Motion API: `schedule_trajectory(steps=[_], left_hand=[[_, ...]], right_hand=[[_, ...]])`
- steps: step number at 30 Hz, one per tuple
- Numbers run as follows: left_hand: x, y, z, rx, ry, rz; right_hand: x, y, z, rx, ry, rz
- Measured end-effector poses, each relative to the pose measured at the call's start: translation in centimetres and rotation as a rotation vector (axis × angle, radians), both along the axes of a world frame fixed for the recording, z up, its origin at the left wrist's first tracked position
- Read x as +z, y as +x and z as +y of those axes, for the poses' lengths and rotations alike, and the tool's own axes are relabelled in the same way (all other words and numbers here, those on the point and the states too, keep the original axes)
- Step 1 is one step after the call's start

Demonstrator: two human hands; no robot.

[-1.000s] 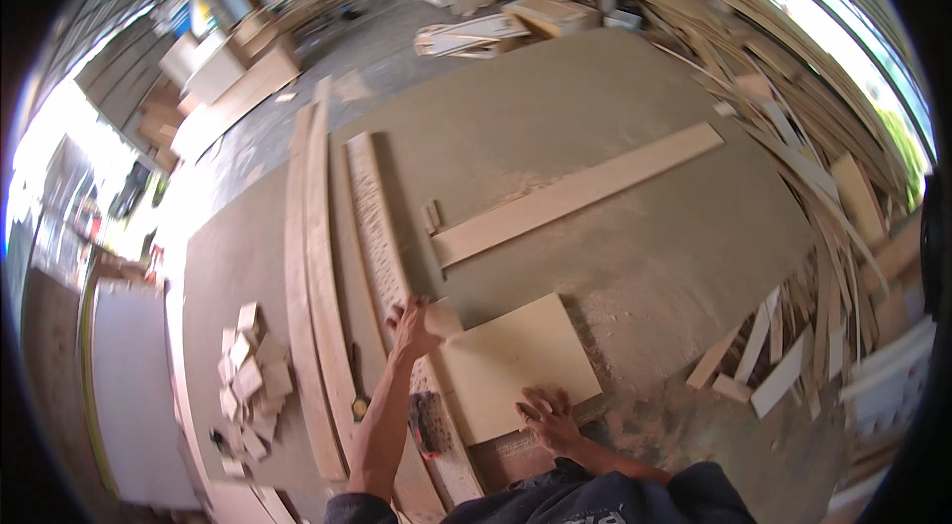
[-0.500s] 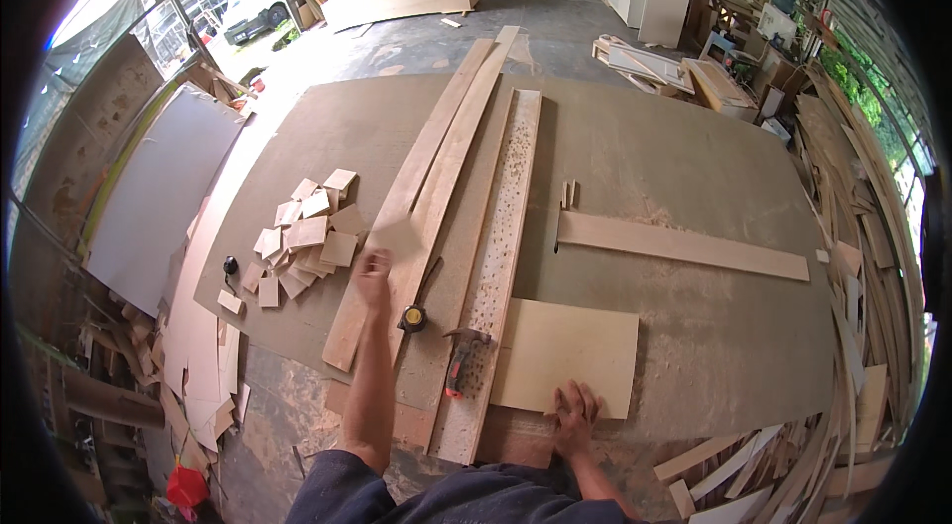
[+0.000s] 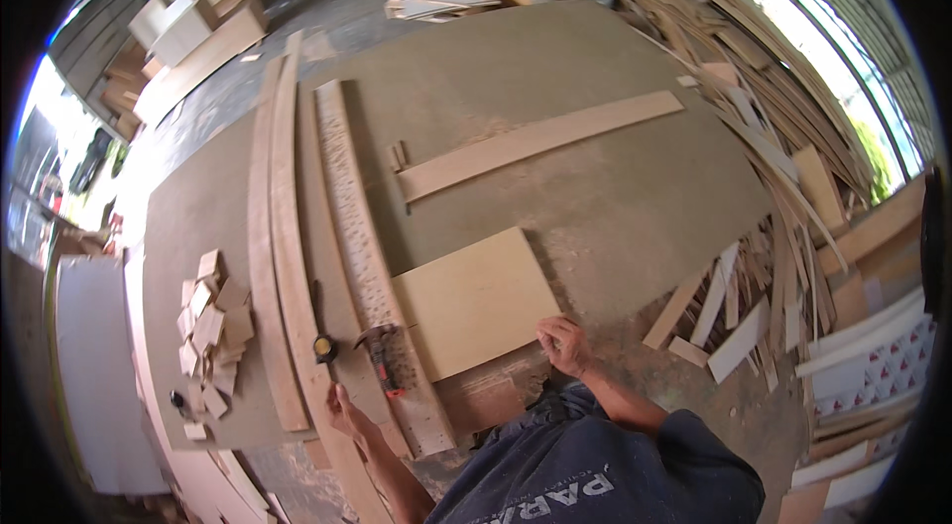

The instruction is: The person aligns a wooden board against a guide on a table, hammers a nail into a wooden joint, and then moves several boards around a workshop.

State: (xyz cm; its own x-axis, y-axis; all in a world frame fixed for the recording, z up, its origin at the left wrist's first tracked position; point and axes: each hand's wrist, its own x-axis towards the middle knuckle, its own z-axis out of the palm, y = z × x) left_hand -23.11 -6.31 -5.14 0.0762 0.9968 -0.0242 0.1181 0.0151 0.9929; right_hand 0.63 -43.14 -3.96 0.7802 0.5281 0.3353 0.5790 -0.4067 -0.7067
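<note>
A pale square plywood panel [image 3: 476, 296] lies flat, its left edge against a long dusty, speckled board [image 3: 347, 197]. My right hand [image 3: 563, 344] is at its near right corner, fingers curled in on the edge. My left hand [image 3: 347, 413] is low over the near part of a long plank [image 3: 288, 227], fingers partly apart, with nothing visible in them. Just beyond that hand sits a round yellow-and-black tape measure [image 3: 324, 348]. A claw hammer [image 3: 382, 360] with a red-and-black handle rests on the speckled board.
A heap of small square wood pieces [image 3: 210, 326] lies left of the planks, near a small black object [image 3: 177, 398]. A narrow board [image 3: 540, 145] lies across the large worktop [image 3: 615, 217]. Offcuts [image 3: 729, 306] and stacked timber [image 3: 734, 38] line the right side.
My view has turned to the right. My left hand has drawn back toward me from over the planks. My right hand has shifted from the panel's near edge to its right corner.
</note>
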Motion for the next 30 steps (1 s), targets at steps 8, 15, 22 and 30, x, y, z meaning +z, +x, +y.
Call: schedule_trajectory(steps=[8, 15, 22, 30], left_hand=[[17.5, 7.3, -16.4, -1.637, -0.179, -0.644], [20.0, 11.5, -29.4, -1.972, -0.184, -0.946], [23.0, 14.3, -35.2, -1.558, 0.357, -1.237], [5.3, 9.5, -41.2, -0.948, 0.236, 1.24]], right_hand=[[2.3, 5.4, -18.9, -0.54, -0.005, 0.641], [12.4, 6.2, -23.6, 0.653, 0.136, 1.104], [15.7, 9.2, -28.6, 1.206, -0.1, 1.154], [4.2, 12.1, -33.3, 0.192, -0.226, 0.71]])
